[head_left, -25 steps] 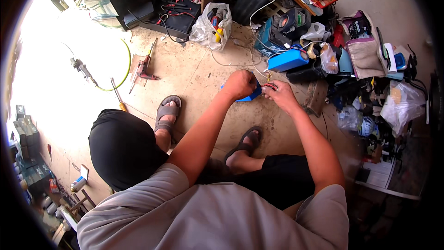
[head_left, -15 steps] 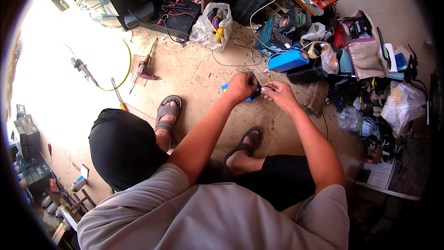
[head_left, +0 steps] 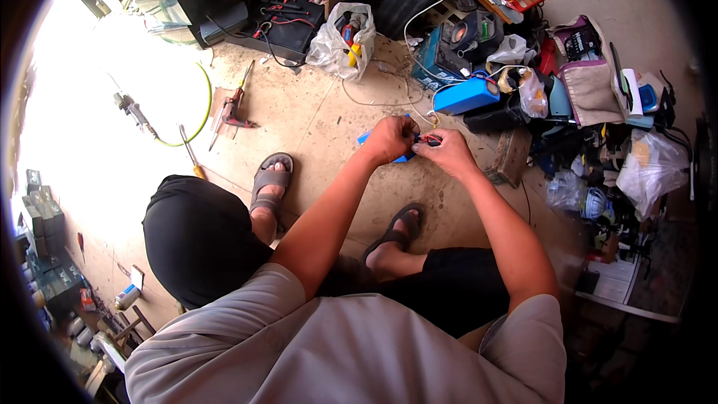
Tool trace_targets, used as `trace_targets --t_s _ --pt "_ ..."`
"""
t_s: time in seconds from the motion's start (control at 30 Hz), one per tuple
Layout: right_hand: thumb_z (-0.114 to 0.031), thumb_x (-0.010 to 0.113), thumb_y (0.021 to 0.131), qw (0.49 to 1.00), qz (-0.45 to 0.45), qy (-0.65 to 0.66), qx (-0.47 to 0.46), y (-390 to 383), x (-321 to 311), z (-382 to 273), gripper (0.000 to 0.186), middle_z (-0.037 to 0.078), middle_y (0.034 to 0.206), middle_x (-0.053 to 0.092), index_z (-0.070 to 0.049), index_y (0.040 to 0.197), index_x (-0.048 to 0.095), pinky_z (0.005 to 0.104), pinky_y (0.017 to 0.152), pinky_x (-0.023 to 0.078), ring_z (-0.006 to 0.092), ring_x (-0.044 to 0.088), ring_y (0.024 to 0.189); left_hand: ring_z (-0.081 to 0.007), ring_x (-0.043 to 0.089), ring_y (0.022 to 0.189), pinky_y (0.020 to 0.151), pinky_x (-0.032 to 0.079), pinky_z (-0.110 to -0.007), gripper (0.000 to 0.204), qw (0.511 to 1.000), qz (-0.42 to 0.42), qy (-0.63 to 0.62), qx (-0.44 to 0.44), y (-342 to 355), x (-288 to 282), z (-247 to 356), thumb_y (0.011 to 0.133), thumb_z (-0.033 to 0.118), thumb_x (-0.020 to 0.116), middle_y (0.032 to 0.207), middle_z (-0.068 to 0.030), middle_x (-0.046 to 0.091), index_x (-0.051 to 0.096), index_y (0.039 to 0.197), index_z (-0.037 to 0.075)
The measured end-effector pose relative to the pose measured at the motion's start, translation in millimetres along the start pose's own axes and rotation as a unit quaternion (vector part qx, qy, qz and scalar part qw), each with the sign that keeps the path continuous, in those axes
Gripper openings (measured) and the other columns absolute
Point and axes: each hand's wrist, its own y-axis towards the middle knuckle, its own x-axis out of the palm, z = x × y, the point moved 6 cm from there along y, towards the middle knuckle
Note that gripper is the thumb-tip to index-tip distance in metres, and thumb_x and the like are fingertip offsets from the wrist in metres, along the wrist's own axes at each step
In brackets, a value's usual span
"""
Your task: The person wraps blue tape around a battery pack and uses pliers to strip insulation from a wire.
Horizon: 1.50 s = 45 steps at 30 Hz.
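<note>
My left hand [head_left: 392, 141] is closed over a small blue battery pack [head_left: 363, 138], and much of the pack is hidden under the fingers. A red and black wire lead [head_left: 431, 140] is pinched in my right hand [head_left: 451, 152], close to the pack's right end. The fingertips of both hands nearly meet there. Whether the lead is joined to the pack cannot be made out. A thin pale cable with a yellowish end [head_left: 434, 121] lies just beyond the fingers.
A larger blue pack [head_left: 467, 96] sits beyond my right hand among boxes and bags. Ahead is a plastic bag [head_left: 342, 41] of tools beside a black battery [head_left: 280, 30]. On the floor to the left lie a red-handled tool [head_left: 233, 114] and a screwdriver [head_left: 191, 153].
My right hand has shifted slightly left, bringing the wire lead closer to my left fingertips. The left hand stays nearly in place on the blue battery pack.
</note>
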Motion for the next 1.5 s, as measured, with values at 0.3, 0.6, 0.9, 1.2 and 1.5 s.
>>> trace_targets --t_s 0.3,0.6,0.9,1.2,1.5 --pt "-0.024 0.078 0.082 0.952 0.116 -0.268 -0.089 -6 -2 -15 0.023 0.016 0.078 0.071 -0.003 0.084 0.069 0.0448 0.068 0.054 0.0347 0.070 0.076 -0.0133 0.066 0.074 0.071 0.054 -0.030 0.023 0.999 -0.032 0.006 -0.010 -5 2 9 0.081 0.002 0.068 0.078 -0.0073 0.071 0.072 0.104 0.000" --pt "-0.014 0.078 0.081 0.915 0.167 -0.309 -0.197 -16 -4 -28 0.015 0.014 0.082 0.071 -0.008 0.086 0.065 0.0456 0.070 0.054 0.0351 0.070 0.080 -0.0142 0.065 0.073 0.069 0.053 -0.029 0.022 0.945 -0.063 -0.265 -0.180 -12 2 5 0.093 0.011 0.065 0.087 -0.0010 0.073 0.073 0.110 0.000" --pt "-0.011 0.076 0.085 0.977 0.140 -0.101 -0.129 -10 -3 -29 0.020 0.019 0.095 0.074 -0.004 0.104 0.072 0.0426 0.076 0.056 0.0374 0.073 0.087 -0.0085 0.058 0.066 0.058 0.044 -0.023 0.014 0.919 0.012 -0.350 -0.183 -12 8 -6 0.091 0.010 0.070 0.086 0.0008 0.072 0.074 0.105 0.006" --pt "-0.025 0.077 0.086 0.972 0.101 -0.190 -0.089 -14 -5 -28 0.023 0.022 0.085 0.072 -0.005 0.096 0.075 0.0454 0.074 0.056 0.0406 0.071 0.082 -0.0097 0.059 0.061 0.056 0.048 -0.025 0.010 0.906 0.132 -0.368 -0.162 -10 12 -14 0.089 0.002 0.073 0.081 -0.0026 0.072 0.074 0.099 0.001" --pt "-0.014 0.075 0.090 0.989 0.034 0.133 0.058 -7 -1 19 0.019 0.008 0.080 0.074 0.004 0.096 0.072 0.0277 0.067 0.054 0.0107 0.068 0.073 -0.0133 0.066 0.069 0.066 0.056 -0.027 0.015 0.871 0.064 -0.471 -0.125 -13 1 -7 0.090 0.003 0.072 0.086 -0.0068 0.073 0.073 0.104 -0.002"
